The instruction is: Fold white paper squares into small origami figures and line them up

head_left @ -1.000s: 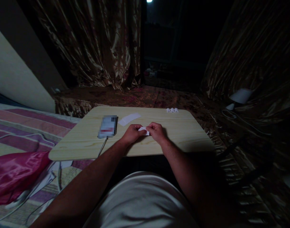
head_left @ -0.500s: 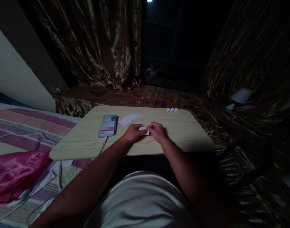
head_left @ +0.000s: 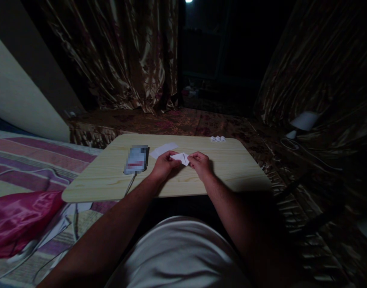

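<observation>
A small folded piece of white paper (head_left: 181, 158) is held between my two hands, above the light wooden table (head_left: 96, 182). My left hand (head_left: 167, 166) pinches its left end between thumb and fingers. At the right end, my right hand (head_left: 199, 164) grips the corner with thumb and fingertips. A slanting fold line shows on the paper's face. Flat white paper strips (head_left: 164, 149) lie just beyond my left hand. Several small folded white paper shapes (head_left: 217, 139) sit in a row near the table's far edge.
Left of the strips lies a phone-like device (head_left: 136, 160), blurred out, with a cable (head_left: 129, 184) running off the near edge. A striped bed (head_left: 66, 160) with a pink satiny cloth (head_left: 21, 222) borders the table on the left. To the right stands a small lamp (head_left: 305, 121).
My hands have moved slightly apart and a little away from me. More of the folded paper now shows between them, with its fold line in view.
</observation>
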A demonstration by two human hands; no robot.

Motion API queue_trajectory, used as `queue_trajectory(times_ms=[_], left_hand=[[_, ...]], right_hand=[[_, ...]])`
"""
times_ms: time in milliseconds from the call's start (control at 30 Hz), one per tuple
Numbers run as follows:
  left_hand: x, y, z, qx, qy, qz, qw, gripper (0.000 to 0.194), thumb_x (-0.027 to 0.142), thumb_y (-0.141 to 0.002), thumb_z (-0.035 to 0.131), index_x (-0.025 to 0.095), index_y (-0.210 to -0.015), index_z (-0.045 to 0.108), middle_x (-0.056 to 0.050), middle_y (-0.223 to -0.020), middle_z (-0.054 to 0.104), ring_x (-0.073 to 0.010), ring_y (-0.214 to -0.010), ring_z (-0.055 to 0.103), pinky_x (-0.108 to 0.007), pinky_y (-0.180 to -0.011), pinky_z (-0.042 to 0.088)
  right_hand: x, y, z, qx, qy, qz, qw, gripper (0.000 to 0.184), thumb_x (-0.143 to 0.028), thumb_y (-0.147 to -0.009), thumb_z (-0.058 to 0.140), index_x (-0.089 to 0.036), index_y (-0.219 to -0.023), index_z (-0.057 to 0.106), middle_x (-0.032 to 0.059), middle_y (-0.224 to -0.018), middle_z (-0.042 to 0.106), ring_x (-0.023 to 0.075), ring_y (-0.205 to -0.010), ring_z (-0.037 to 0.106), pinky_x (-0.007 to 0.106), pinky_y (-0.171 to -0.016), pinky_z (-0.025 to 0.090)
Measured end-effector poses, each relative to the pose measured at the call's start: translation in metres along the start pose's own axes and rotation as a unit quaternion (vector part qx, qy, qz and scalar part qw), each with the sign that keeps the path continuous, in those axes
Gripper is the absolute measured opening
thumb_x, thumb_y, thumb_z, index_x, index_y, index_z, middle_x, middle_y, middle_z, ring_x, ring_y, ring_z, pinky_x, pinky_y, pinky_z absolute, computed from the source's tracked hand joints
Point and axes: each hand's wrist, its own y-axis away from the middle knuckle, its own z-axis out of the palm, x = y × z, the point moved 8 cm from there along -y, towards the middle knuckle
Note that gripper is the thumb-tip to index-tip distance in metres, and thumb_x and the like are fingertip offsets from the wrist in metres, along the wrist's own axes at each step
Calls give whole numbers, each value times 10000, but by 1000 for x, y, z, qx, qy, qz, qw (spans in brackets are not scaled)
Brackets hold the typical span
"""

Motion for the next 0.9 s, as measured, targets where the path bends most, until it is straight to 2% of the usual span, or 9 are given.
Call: queue_trajectory(times_ms=[133, 333, 533, 733, 900], left_hand=[[3, -2, -3, 27, 53, 15, 998, 510, 270, -547, 792, 170, -1005, 589, 42, -580, 565, -86, -484, 493, -214, -511, 393], [1, -4, -7, 47, 75, 22, 996, 449, 279, -571, 785, 161, -953, 582, 15, -606, 599, -85, -492, 503, -216, -512, 400], [-5, -3, -5, 27, 10, 1, 1000, 275, 332, -600, 771, 124, -718, 634, -2, -562, 573, -85, -486, 473, -211, -472, 344], [2, -1, -11, 77, -44, 26, 996, 249, 359, -612, 740, 140, -674, 640, 19, -542, 553, -74, -465, 422, -210, -454, 304], [3, -2, -13, 88, -99, 46, 990, 228, 352, -633, 719, 138, -696, 673, -2, -600, 607, -92, -519, 473, -220, -510, 355]], right_hand=[[5, 1, 4, -17, 6, 18, 1000, 177, -314, -652, 652, -178, -725, 564, -48, -527, 551, 78, -444, 460, 195, -427, 334], [1, 4, 9, -39, 56, 22, 997, 147, -293, -635, 640, -173, -671, 563, -40, -543, 575, 72, -453, 453, 198, -442, 326], [-1, 3, 8, -25, 36, 14, 999, 170, -325, -639, 648, -176, -670, 574, -30, -567, 579, 78, -459, 441, 213, -447, 330], [-10, 3, 3, -2, 36, -33, 999, 197, -335, -660, 658, -185, -775, 601, -21, -671, 609, 83, -515, 484, 210, -484, 370], [-18, 6, 2, 3, 35, -62, 997, 178, -334, -694, 644, -181, -762, 585, -13, -685, 606, 83, -527, 488, 207, -489, 381]])
